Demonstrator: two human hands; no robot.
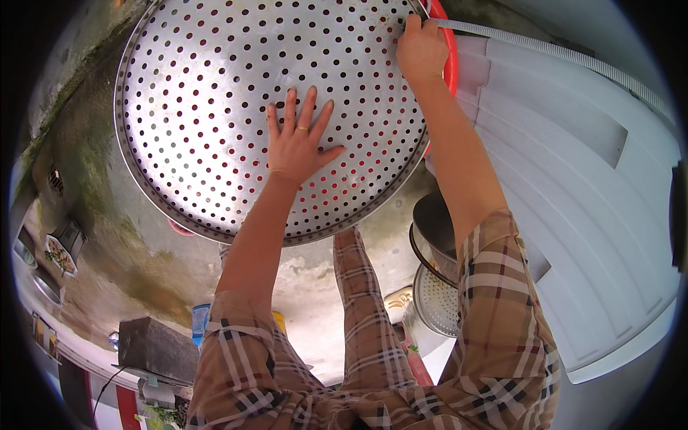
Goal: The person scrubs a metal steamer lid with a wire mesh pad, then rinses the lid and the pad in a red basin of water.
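A large round perforated metal tray [215, 123] with a raised rim fills the upper middle of the view, tilted in front of me. My left hand [301, 140] lies flat on its surface with fingers spread and a ring on one finger. At the tray's upper right edge my right hand [423, 48] is closed on the rim, its fingertips hidden. A red plastic basin [450, 54] shows behind the tray at the right, and red shows through many of the holes.
A white ribbed plastic panel [559, 134] stands on the right, with a grey corrugated hose [537, 45] along its top. Metal pots [435, 226] and a perforated steamer [438, 301] stand near my right leg. On the wet concrete floor at left are a plate of food [60, 255] and a dark block [156, 344].
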